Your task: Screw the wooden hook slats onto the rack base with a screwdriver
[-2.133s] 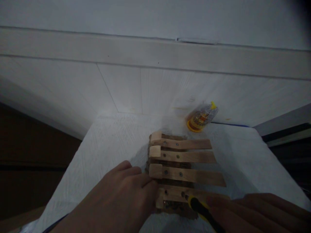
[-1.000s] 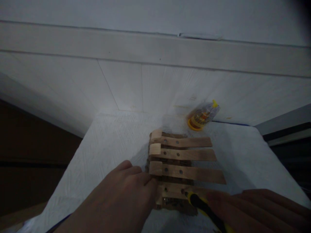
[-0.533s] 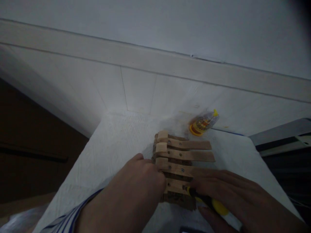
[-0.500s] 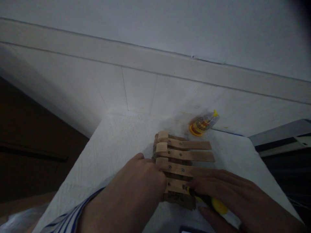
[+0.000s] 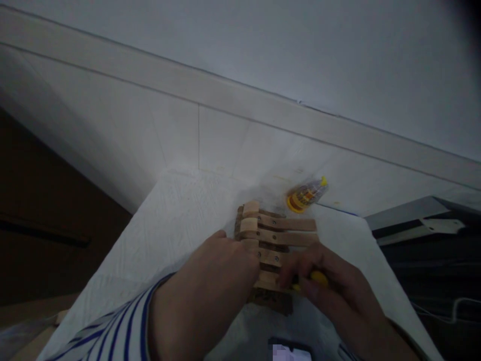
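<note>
A small wooden piece (image 5: 276,235) made of several slats screwed to a darker base lies on a white cloth (image 5: 176,220). My left hand (image 5: 214,276) presses against its left end, fingers curled against the wood. My right hand (image 5: 330,286) is closed round a yellow and black screwdriver (image 5: 317,277), whose tip sits on the nearest slat. A striped sleeve covers my left forearm.
A clear case of screwdriver bits with a yellow base (image 5: 305,194) lies on its side just beyond the wooden piece. Pale floorboards and a skirting board (image 5: 233,100) run behind. A dark object (image 5: 413,220) lies at the right, and a phone (image 5: 289,351) at the bottom edge.
The view has tilted and pulled back. My right hand has moved in over the nearest slat and shifted its grip higher on the screwdriver. My left hand stays on the wood's left end.
</note>
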`<state>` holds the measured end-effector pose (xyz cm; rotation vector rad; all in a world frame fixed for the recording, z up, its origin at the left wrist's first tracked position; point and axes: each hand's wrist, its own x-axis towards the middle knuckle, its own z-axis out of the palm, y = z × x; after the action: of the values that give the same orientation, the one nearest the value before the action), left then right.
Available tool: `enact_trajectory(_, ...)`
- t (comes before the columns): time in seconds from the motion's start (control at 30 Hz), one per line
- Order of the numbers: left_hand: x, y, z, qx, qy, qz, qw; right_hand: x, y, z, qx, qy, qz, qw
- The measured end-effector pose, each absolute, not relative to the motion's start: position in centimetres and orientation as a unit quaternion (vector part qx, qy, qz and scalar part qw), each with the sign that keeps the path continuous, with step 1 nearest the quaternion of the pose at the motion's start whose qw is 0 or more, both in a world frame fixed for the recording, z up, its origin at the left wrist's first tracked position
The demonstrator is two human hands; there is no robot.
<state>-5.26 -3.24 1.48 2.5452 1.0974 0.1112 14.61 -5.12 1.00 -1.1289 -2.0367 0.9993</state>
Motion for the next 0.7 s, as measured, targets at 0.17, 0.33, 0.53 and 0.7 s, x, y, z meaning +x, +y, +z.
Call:
enact_trajectory(0.17, -5.4, -3.2, 2.1, 0.901, 0.388, 0.030, 0.189, 13.9, -4.6, 0.9, -0.391, -0.701, 0.464, 0.373)
enact_trajectory(0.33, -5.5, -3.2, 2.0, 0.904, 0.382, 0.040, 0.186, 13.8, -4.9, 0.3, -0.349, -0.635, 0.561, 0.401)
enact_trajectory(0.53, -5.6, -3.1, 1.9, 0.907, 0.377, 0.045, 0.184, 13.0, -5.1, 0.4, -0.357, -0.554, 0.619, 0.428)
enact_trajectory(0.7, -5.5, -3.0, 2.1, 0.907, 0.376, 0.030, 0.189, 12.5, -5.3, -0.2, -0.384, -0.490, 0.633, 0.460)
